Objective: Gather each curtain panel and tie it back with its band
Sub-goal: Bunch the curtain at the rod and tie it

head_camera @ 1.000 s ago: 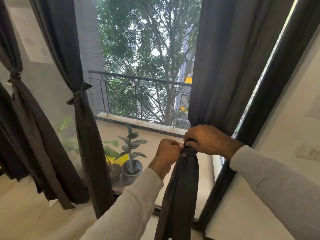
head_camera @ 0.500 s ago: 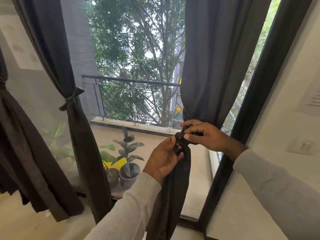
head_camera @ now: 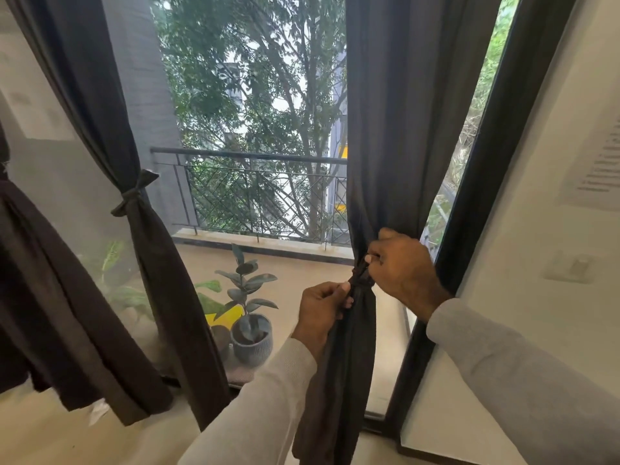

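Both hands' fingers (head_camera: 345, 287) pinch the band (head_camera: 360, 280) around the curtain panel (head_camera: 385, 129).

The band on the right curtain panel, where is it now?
Head view, right of centre: the band cinches the right panel between the left hand and right hand.

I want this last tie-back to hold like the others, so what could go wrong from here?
1. The band is only pinched by the left hand and right hand; if either lets go before the knot is snug, the gathered curtain panel may spread open.
2. This knot sits lower than the tied band on the neighbouring panel, so the two may look uneven.
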Motion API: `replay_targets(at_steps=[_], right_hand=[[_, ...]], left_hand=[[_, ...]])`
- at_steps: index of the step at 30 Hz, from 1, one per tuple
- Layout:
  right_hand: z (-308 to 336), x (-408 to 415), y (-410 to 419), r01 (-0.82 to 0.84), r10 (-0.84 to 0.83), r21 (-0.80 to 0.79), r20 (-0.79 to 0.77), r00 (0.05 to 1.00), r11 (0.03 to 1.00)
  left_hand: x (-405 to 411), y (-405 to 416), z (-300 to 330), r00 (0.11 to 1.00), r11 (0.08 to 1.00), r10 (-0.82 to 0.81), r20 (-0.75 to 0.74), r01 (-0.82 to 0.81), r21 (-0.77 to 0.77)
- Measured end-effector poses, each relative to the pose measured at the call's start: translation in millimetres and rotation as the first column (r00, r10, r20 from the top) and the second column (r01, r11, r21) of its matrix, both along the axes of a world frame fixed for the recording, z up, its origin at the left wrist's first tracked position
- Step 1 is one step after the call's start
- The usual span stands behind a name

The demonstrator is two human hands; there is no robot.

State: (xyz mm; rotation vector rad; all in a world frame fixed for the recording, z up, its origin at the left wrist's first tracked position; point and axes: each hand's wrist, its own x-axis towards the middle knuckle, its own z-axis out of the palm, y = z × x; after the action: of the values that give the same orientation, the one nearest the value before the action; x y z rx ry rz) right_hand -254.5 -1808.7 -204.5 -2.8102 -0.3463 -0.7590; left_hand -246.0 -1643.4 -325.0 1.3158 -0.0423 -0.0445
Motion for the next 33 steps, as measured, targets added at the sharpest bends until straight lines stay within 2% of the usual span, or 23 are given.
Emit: replay_targets(at_steps=[3,6,8,10,15,17,19,22,26,29,33], right_hand=[[14,-9,0,0.051,-0.052,-0.078,-0.009,0.999,0.996],[27,-12,-3,-0.019,0.010,-0.095,-0.087,0.996,0.995],[25,-9,-4,0.026,-0.030,-0.089,-0.050,0.998,0.996],[18,-9,-4,0.086,-0.089,-0.151,-0.018,0.996,0.985],[-2,-24,-1,-0.012,-0.007,-0.311,-0.060,0.998,0.950],[-11,-28,-4,-0.067,0.055,-0.241,-0.056,0.997,0.968],[-22,-30,-7,-0.044,0.041,-0.127,-0.024,0.999,0.991],[-40,-33,-8,0.038,-0.037,-0.013,0.056,0.998,0.999],[-59,-41,-2,0.101,-0.101,0.016,-0.007,0.995,0.995],[-70,-47,3,0.178,-0.177,0.040,-0.023,0.984,0.983],[-78,-60,9,0.252,-0.254,0.046,0.039,0.967,0.967]], left_hand=[[1,-1,-12,0.998,0.996,0.045,0.033,-0.048,0.072],[8,-4,-13,0.998,0.989,0.049,0.049,-0.056,0.134],[13,-6,-16,0.997,0.979,0.062,0.048,-0.070,0.192],[15,-8,-24,0.997,0.956,0.062,0.042,-0.072,0.285],[7,-1,-34,0.994,0.841,-0.083,-0.067,0.106,0.531],[3,4,-27,0.988,0.763,-0.130,-0.088,0.156,0.628],[0,9,-19,0.986,0.661,-0.143,-0.085,0.159,0.734],[-2,19,-12,0.996,0.478,-0.079,0.028,0.013,0.878],[-11,33,3,0.967,0.317,-0.073,0.245,-0.211,0.925],[-13,43,7,0.912,0.246,-0.135,0.388,-0.349,0.905],[-16,56,11,0.814,0.281,-0.250,0.525,-0.458,0.844]])
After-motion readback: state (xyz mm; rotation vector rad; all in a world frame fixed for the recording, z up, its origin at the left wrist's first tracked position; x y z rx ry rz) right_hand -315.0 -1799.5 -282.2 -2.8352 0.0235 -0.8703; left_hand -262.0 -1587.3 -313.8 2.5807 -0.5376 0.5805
